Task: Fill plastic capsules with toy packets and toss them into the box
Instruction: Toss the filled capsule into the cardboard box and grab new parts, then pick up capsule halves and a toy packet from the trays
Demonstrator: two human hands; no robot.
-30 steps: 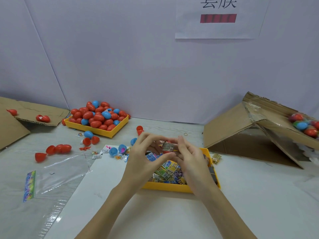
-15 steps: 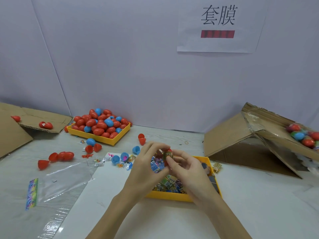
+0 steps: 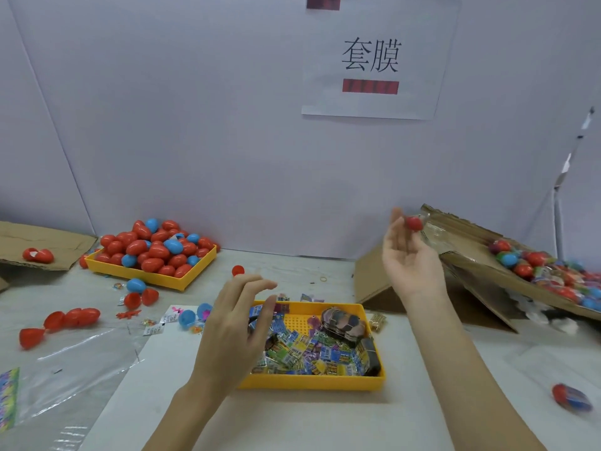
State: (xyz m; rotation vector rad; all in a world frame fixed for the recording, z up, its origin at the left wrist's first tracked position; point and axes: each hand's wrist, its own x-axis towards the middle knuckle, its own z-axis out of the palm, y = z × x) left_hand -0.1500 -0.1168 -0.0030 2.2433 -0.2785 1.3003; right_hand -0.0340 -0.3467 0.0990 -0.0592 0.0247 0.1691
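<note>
Toss step in progress. The right hand [image 3: 411, 255] is raised, palm up and fingers spread, at the near edge of the cardboard box [image 3: 507, 265]. A red capsule [image 3: 413, 223] is showing at its fingertips, just in front of the box flap; whether the fingers are touching it or it is already in the air cannot be told, but no finger is curling round it. The box is lying tilted on the right of the worktop [image 3: 325, 418], and filled capsules are piling up inside it.

The left hand [image 3: 237, 323] is hovering over the near tray [image 3: 312, 384], fingers loosely spread and holding nothing. This yellow tray is holding the toy packets [image 3: 309, 349]. A far tray [image 3: 146, 275], at the back left, is holding empty red and blue capsules, with loose halves [image 3: 58, 323] scattered beside it. One stray capsule [image 3: 571, 397] is lying on the worktop at the right, outside the box.

Judged from this layout, the current capsule is nearly delivered. The next cycle is calling for an empty capsule from the left, a packet from the near tray, and both hands pressing the halves together before another throw. A weak toss may be leaving capsules short of the box.
</note>
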